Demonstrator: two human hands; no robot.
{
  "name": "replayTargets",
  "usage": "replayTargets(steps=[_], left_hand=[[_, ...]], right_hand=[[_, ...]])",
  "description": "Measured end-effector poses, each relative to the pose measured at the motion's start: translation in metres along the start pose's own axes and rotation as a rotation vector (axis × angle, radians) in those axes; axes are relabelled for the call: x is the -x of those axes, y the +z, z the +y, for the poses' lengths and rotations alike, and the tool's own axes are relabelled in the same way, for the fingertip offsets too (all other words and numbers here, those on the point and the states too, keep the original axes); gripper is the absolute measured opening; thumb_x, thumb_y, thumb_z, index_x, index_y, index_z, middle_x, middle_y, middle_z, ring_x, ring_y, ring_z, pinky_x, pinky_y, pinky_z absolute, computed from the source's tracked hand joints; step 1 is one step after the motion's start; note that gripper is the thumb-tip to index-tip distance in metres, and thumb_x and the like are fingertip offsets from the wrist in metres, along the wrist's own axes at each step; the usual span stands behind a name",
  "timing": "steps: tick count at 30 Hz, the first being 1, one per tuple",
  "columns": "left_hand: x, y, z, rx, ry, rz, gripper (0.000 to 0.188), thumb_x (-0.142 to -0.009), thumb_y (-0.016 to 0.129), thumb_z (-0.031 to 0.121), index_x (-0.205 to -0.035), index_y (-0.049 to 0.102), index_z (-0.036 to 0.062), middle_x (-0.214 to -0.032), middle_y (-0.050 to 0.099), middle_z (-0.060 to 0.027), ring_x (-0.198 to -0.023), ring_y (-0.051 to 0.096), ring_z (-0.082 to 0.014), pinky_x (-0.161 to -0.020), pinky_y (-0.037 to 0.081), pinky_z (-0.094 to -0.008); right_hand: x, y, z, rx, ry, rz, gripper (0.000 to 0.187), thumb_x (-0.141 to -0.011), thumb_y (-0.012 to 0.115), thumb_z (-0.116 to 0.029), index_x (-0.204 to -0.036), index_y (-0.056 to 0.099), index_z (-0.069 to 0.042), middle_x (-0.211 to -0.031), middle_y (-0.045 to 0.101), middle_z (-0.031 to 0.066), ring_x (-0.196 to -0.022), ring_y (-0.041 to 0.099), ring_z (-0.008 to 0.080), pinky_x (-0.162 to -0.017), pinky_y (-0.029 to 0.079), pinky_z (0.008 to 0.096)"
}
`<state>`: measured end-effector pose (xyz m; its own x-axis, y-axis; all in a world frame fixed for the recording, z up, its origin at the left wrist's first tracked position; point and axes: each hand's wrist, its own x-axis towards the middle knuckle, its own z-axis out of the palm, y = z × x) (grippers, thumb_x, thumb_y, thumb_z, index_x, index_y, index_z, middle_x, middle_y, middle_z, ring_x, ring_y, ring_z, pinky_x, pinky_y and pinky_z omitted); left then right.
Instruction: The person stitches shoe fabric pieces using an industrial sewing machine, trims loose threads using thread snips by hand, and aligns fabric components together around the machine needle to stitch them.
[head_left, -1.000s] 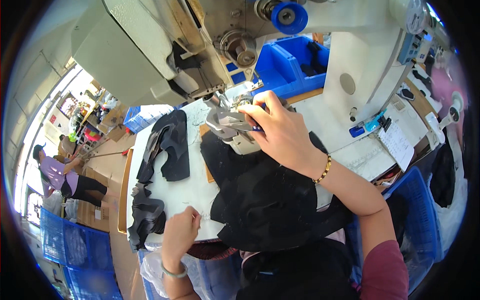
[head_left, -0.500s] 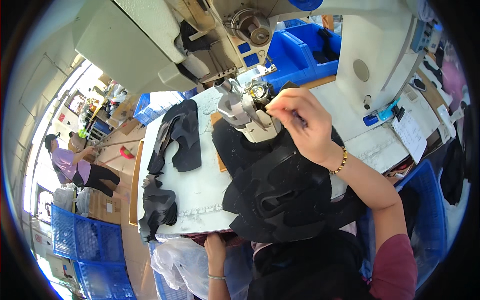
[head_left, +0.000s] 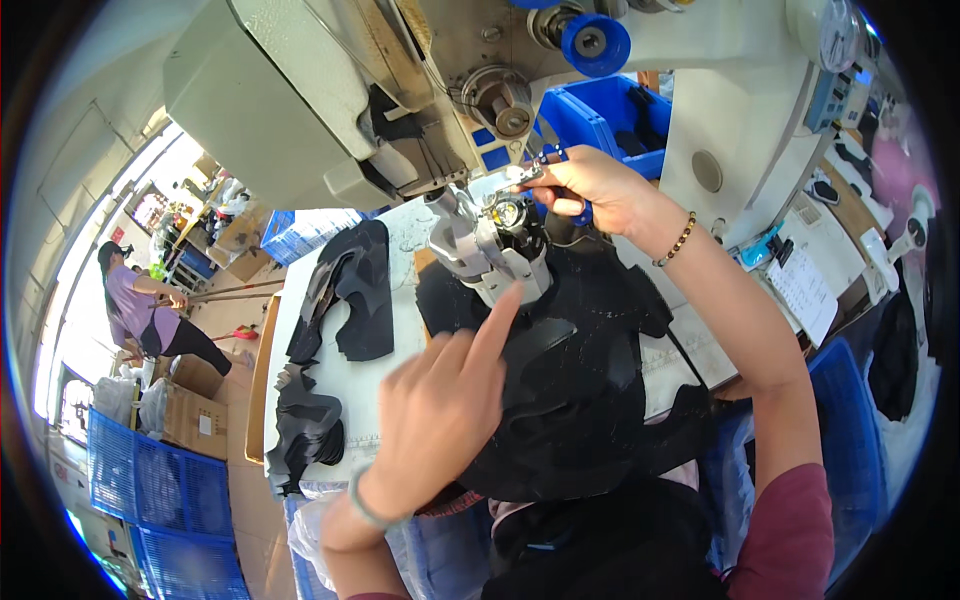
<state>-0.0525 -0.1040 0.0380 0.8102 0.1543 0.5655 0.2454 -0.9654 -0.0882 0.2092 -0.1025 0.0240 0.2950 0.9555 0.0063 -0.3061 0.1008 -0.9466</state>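
Observation:
My right hand is beside the sewing machine head, its fingers closed around something small with blue parts that I cannot make out. Forward and to the right, my left hand stretches its index finger to the metal casing of the sewing machine's lower arm; its other fingers curl loosely and no object shows in them. Around that casing, black shaped fabric pieces lie spread toward my lap. Whether the left fingertip touches the casing is hard to tell.
Stacked dark cut pieces and a second stack lie along the table's left side. Blue bins stand behind the machine. A blue crate is at my right. Further left, a person stands near blue baskets.
My left hand has come up from below the table edge to the machine casing. My right hand has moved up and away from the fabric, beside the machine head.

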Motion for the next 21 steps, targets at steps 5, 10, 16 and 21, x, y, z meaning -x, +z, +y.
replayTargets(steps=[5,10,16,21], left_hand=[[-0.046,0.053,-0.025,-0.420,-0.012,-0.007,0.050,-0.077,0.061,0.011,-0.126,0.055,0.0034,-0.057,0.045,0.0034,-0.051,0.051,-0.0116,-0.045,0.042,-0.0256],[-0.046,0.061,-0.023,-0.359,-0.061,0.057,0.039,-0.081,0.061,0.015,-0.118,0.059,0.0052,-0.059,0.053,-0.0033,-0.050,0.055,-0.0183,-0.046,0.044,-0.0306],[-0.029,0.059,-0.035,-0.127,-0.087,0.190,0.034,-0.084,0.062,0.010,-0.117,0.062,0.0053,-0.058,0.053,-0.0037,-0.046,0.052,-0.0157,-0.044,0.042,-0.0280],[-0.022,0.056,-0.057,0.335,-0.334,0.239,0.017,-0.091,0.056,0.005,-0.100,0.069,0.0008,-0.067,0.058,-0.0036,-0.054,0.051,-0.0044,-0.050,0.040,-0.0223]], right_hand=[[0.007,0.011,-0.001,-0.028,0.022,-0.003,0.014,-0.089,0.056,-0.001,-0.092,0.060,0.012,-0.076,0.059,0.0117,-0.055,0.047,0.0079,-0.040,0.032,0.0190],[0.004,0.004,-0.001,-0.078,-0.021,0.042,0.013,-0.089,0.052,0.002,-0.098,0.057,0.010,-0.080,0.059,0.0121,-0.057,0.049,0.0100,-0.042,0.034,0.0208],[-0.023,0.008,-0.003,0.079,0.009,-0.049,0.010,-0.089,0.044,0.002,-0.087,0.054,0.005,-0.075,0.056,0.0109,-0.058,0.051,0.0110,-0.041,0.034,0.0203],[-0.038,0.005,0.001,0.151,0.043,-0.128,0.009,-0.089,0.057,-0.012,-0.086,0.060,-0.004,-0.068,0.054,0.0005,-0.055,0.048,0.0077,-0.042,0.031,0.0189]])
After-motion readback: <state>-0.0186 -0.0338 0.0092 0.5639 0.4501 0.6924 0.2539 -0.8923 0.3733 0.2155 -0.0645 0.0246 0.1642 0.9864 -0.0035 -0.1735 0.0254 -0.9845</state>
